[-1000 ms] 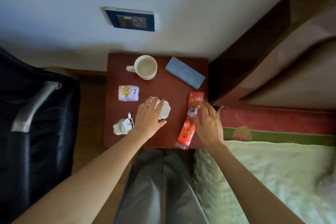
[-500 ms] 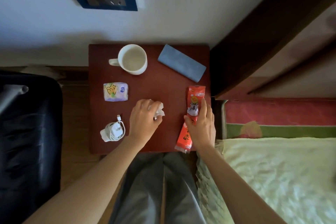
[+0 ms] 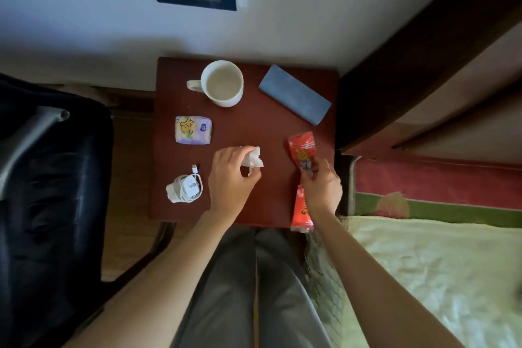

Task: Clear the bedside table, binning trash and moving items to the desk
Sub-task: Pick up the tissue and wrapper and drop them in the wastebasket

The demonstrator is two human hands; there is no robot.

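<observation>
Worktop [image 3: 254,127] centre bare between mug [image 3: 223,87], blue case [image 3: 293,94] and tissue pack [image 3: 193,130]. Charger [image 3: 185,188] blocks front-left corner. Chair [image 3: 50,178] crowds the left side, bed frame [image 3: 423,37] walls the right.

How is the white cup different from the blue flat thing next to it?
The cup is white and round; the blue case is grey-blue and a long rectangle. The cup stands upright, open at the top, with a handle on its left side; the blue case lies flat and slanted, with no handle. The cup sits nearer the table's left side, the blue case nearer the bed. Both rest on the red-brown bedside table, near the wall, and no hand touches either.
</observation>
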